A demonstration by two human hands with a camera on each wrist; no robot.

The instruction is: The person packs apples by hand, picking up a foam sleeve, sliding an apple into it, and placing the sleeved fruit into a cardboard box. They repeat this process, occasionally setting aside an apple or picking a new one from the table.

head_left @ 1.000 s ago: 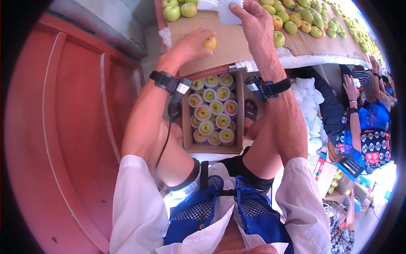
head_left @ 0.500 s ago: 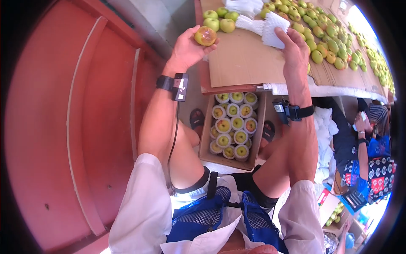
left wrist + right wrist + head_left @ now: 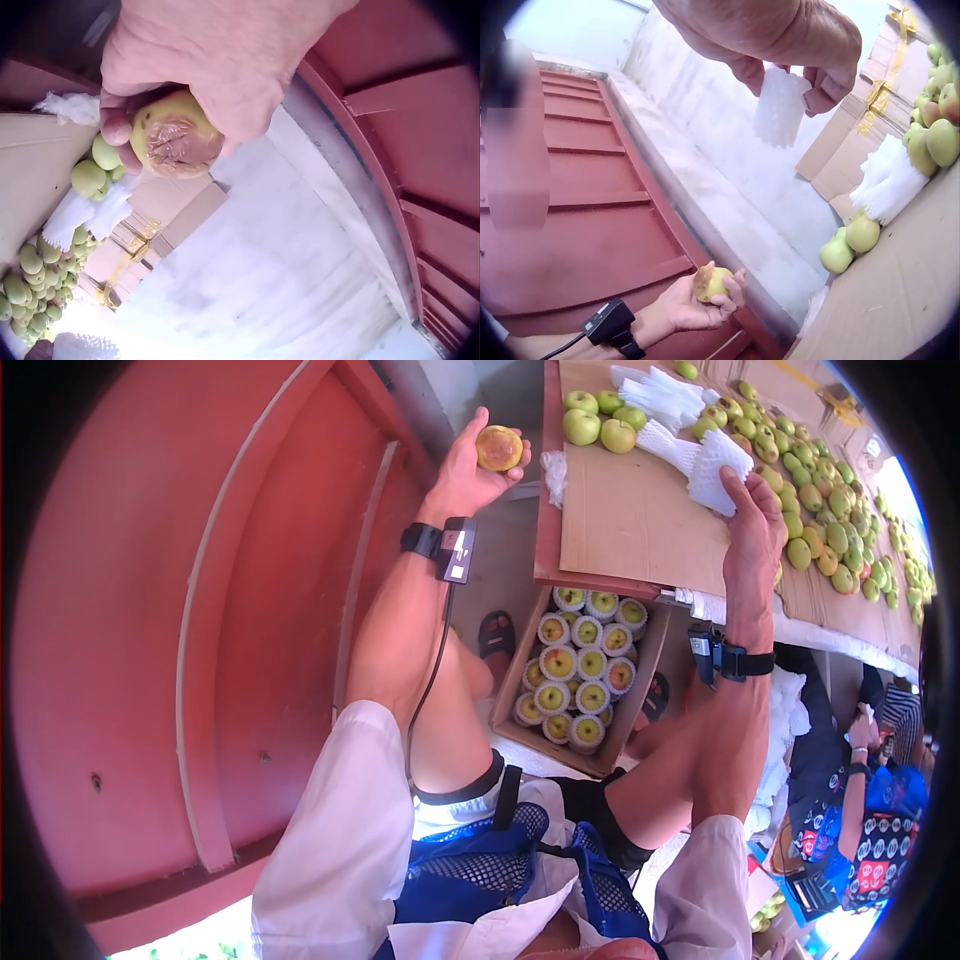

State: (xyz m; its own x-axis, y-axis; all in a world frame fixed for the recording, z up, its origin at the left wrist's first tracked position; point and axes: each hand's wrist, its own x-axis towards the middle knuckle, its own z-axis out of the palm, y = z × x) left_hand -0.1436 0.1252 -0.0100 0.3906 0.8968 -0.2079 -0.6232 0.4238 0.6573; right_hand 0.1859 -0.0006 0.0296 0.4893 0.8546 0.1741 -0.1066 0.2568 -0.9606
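My left hand (image 3: 468,478) holds an apple (image 3: 499,448) off the table's left edge, fingers curled round it. A brown, wrinkled, sunken patch on that apple (image 3: 180,142) shows in the left wrist view. Over the cardboard-covered table, my right hand (image 3: 752,535) pinches a white foam net sleeve (image 3: 720,468) between thumb and fingers; in the right wrist view the sleeve (image 3: 780,109) hangs down from the fingertips. Several green apples (image 3: 600,426) sit at the table's far left, beside more foam sleeves (image 3: 668,398).
Many green and reddish apples (image 3: 835,520) cover the table's right part. Below the table edge, a cardboard box (image 3: 640,705) holds apples in foam sleeves, between the person's legs. A red panelled wall (image 3: 120,610) stands left. Other people are at the far right.
The left hand has lifted the apple off the cardboard and moved it beyond the table's left edge, turning its brown patch up. The right hand still pinches the sleeve. The head view has shifted.
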